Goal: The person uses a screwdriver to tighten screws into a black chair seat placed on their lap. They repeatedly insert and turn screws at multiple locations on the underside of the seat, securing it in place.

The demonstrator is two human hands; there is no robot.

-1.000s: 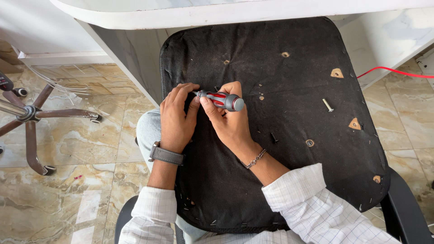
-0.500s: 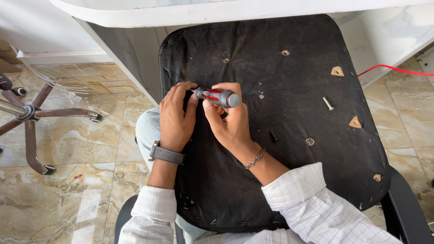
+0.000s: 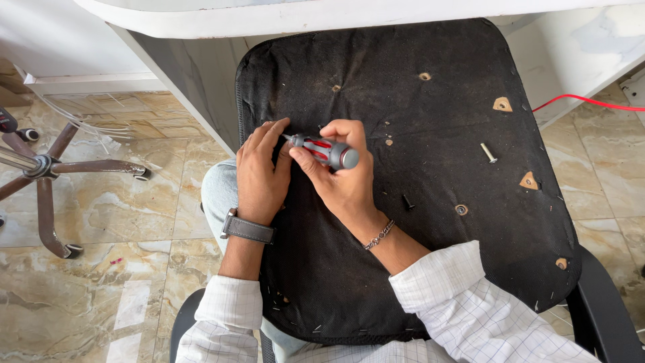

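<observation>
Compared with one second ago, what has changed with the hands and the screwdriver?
Hardly anything: the right hand keeps gripping the grey-and-red screwdriver, its handle only slightly shifted, and the left hand still steadies the tip. The black seat panel and loose bolt stayed put.

Bright, even daylight; sharp focus.

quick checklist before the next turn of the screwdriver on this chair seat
1. Grip on tool: right hand wrapped around the grey and red screwdriver: ok.
2. Tip guided: left hand fingers rest at the shaft end: ok.
3. Tip seated in a fastener: hidden under the fingers: cannot tell.
4. Seat steady: black seat underside lies across the lap, leaning toward the desk edge: cannot tell.
5. Loose parts safe: silver bolt and a small black screw lie loose on the fabric, could roll: not ok.
</observation>
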